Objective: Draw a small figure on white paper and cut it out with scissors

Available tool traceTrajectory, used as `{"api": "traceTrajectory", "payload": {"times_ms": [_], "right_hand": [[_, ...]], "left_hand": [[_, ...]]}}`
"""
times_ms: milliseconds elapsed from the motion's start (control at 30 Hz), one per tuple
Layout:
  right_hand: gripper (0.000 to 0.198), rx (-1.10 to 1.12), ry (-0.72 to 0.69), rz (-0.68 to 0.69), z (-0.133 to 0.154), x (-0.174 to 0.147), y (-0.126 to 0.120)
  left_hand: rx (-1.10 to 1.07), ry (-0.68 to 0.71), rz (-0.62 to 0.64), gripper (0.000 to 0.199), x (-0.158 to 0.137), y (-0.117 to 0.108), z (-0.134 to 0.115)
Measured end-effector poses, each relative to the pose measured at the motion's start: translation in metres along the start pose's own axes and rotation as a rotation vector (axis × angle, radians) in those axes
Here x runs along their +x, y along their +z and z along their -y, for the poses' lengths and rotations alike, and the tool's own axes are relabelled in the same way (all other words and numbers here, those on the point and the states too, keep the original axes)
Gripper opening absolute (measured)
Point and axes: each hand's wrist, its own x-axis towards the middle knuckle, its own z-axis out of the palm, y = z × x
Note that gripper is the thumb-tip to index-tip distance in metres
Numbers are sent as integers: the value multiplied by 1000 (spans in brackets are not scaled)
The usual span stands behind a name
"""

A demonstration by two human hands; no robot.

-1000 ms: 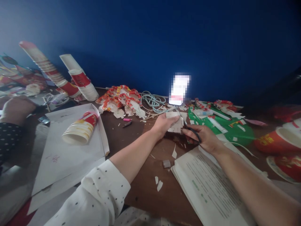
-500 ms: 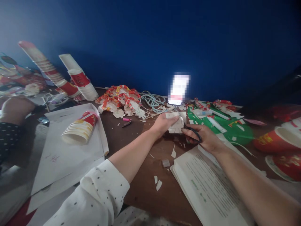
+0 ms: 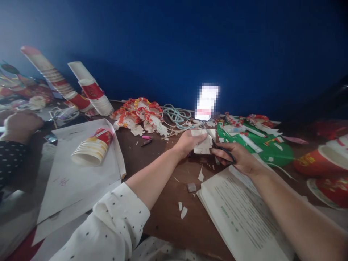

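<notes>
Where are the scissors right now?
In the head view, the scissors are right of centre, held in the right hand, at the white paper piece in the left hand.

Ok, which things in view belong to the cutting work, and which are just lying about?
In use:
white paper piece, in the left hand
scissors, in the right hand

Apparently just lying about:
cup stack
printed pages
coiled cord

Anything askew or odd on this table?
Yes. A short cup stack at left lies on its side instead of standing. Behind it, two taller cup stacks look tilted left, though the lens may exaggerate. Loose paper scraps litter the table near the scissors.
</notes>
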Motion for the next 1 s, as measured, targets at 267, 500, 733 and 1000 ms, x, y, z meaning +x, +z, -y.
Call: {"api": "traceTrajectory", "payload": {"times_ms": [267,500,733,1000], "right_hand": [[28,21,24,8,-4,1,-2],[32,58,28,-16,0,0,3],[26,36,15,-11,-9,2,5],[30,26,-9,-8,-7,1,7]], "left_hand": [[-10,-3,-5,28,-1,1,0],[-31,4,-5,31,1,1,2],[-30,0,-23,28,0,2,1],[-58,-32,-34,27,0,3,-1]]}}
